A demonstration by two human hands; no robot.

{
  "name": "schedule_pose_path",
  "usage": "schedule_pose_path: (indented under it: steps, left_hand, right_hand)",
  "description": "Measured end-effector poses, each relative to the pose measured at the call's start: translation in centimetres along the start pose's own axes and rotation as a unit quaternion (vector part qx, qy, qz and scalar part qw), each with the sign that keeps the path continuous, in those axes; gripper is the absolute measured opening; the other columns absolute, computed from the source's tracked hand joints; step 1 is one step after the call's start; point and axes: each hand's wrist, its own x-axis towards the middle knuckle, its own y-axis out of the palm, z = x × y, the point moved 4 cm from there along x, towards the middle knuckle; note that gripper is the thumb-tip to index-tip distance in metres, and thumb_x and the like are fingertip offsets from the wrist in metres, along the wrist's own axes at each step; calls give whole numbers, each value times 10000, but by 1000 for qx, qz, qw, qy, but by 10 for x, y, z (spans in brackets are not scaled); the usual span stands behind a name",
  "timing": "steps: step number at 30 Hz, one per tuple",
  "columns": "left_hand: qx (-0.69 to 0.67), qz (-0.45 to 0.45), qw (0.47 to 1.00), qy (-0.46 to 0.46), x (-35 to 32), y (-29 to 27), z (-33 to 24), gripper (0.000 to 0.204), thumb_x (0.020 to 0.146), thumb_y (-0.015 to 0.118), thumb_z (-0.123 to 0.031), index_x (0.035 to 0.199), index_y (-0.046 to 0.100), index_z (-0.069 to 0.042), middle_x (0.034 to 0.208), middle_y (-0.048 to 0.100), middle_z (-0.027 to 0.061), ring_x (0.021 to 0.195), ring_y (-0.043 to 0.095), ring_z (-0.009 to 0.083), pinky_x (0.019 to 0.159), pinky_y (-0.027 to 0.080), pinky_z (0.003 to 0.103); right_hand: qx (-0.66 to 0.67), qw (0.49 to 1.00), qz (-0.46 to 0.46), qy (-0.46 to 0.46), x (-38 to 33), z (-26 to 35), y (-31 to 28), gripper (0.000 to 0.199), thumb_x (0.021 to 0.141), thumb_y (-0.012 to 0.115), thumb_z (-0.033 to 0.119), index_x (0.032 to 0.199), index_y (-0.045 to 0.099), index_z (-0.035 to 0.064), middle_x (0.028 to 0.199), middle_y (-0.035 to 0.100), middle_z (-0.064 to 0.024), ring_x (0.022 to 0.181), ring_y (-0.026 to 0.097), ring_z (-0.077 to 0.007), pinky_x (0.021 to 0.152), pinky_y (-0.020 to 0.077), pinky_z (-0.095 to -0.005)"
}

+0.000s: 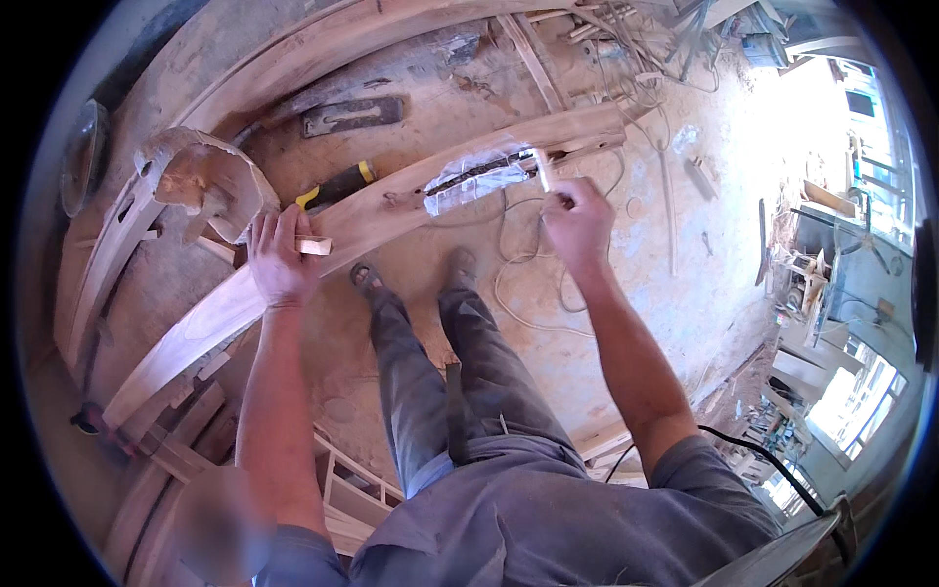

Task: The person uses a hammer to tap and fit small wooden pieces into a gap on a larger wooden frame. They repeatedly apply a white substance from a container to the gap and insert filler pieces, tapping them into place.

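A long curved wooden beam (377, 220) runs across in front of me, from lower left to upper right. My left hand (279, 262) rests on its left part, with a small wooden block (313, 246) jutting out by the thumb. Pinched in my closed right hand (579, 227) is a short pale stick (544, 171), its tip at the right end of a dark slot (479, 176) in the beam. Whitish, smeared-looking material (456, 200) surrounds the slot. A tool with a yellow and black handle (337, 185) lies beside the beam, near my left fingers.
Left of that tool sits a broken-edged, bowl-like container (210, 181). Beyond it lie a dark flat block (352, 115) and another curved timber (284, 54). A cord (504, 284) loops over the dusty floor. Wood pieces and clutter line the right wall.
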Motion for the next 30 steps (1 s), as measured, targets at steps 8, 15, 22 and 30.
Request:
schedule_pose_path:
  steps: [8, 15, 22, 30]
  left_hand:
    - [-4, 14, 1000, -15, 0, 1, 1, 175, 967, 628, -185, 1049, 693, -45, 921, 668, 149, 907, 617, 381, 862, 477, 488]
    - [-9, -14, 1000, 9, 0, 1, 2, 111, 952, 646, -171, 1004, 672, -76, 871, 627, 109, 882, 596, 343, 832, 463, 483]
    - [-11, -17, 1000, -6, -2, 1, 4, 108, 943, 649, -166, 999, 675, -77, 876, 627, 104, 888, 597, 344, 827, 467, 488]
    - [-24, -22, 999, 8, -1, 3, 5, 121, 946, 644, -170, 1011, 675, -72, 872, 626, 109, 888, 593, 349, 837, 460, 489]
  right_hand:
    - [-97, 994, 25, -35, -10, 39, 13, 80, 748, 678, 13, 813, 653, 52, 816, 644, -167, 751, 656, -400, 639, 517, -508]
    - [-88, 971, 214, -53, -85, 87, 81, 47, 793, 686, 86, 806, 671, 43, 824, 668, -197, 775, 669, -409, 693, 523, -514]
    - [-36, 995, 94, 23, -55, 74, 32, 108, 891, 652, 122, 872, 661, 16, 850, 661, -205, 789, 650, -415, 716, 509, -505]
    - [-168, 982, 63, -53, 22, 56, 22, 374, 894, 649, 97, 1265, 673, 139, 983, 689, -153, 861, 675, -387, 748, 545, -500]
